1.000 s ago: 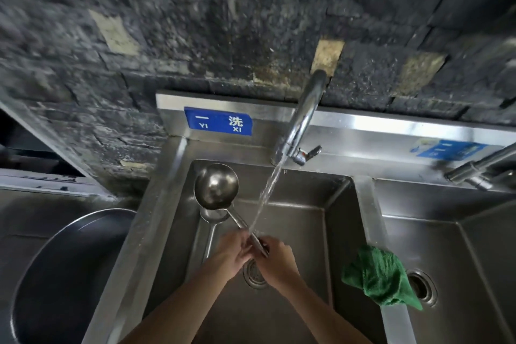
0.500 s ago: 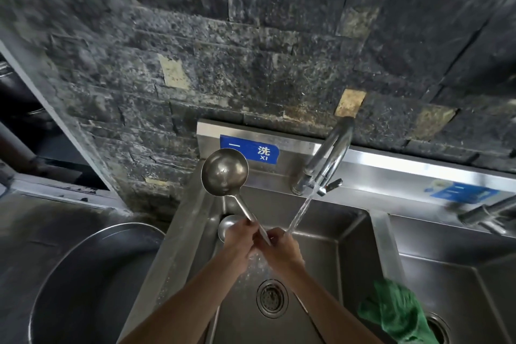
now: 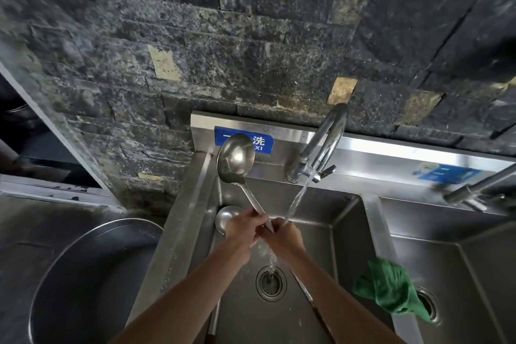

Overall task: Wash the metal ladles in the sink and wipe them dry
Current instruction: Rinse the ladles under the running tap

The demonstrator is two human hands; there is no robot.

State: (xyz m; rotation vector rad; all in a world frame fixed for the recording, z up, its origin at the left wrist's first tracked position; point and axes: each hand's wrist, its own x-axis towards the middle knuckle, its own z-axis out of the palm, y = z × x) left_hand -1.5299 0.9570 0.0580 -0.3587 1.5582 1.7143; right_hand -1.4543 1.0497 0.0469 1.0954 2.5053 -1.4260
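A metal ladle [image 3: 236,160] is held up over the left sink basin [image 3: 312,234], its bowl raised toward the back wall and facing me. My left hand [image 3: 242,227] grips its handle. My right hand [image 3: 283,237] is closed around the handle just below, under the running water from the faucet [image 3: 321,145]. A second ladle [image 3: 226,218] lies in the basin along the left wall, its bowl partly hidden behind my left hand. A green cloth [image 3: 388,288] hangs over the divider between the two basins.
Water falls into the drain [image 3: 271,282] of the left basin. The right basin [image 3: 458,288] has its own drain and a second faucet [image 3: 474,190]. A large round steel pot [image 3: 81,279] stands left of the sink. A dark stone wall rises behind.
The ladle's bowl has risen from low in the basin to the blue label on the backsplash. Both hands stay on the handle. The camera has tilted up.
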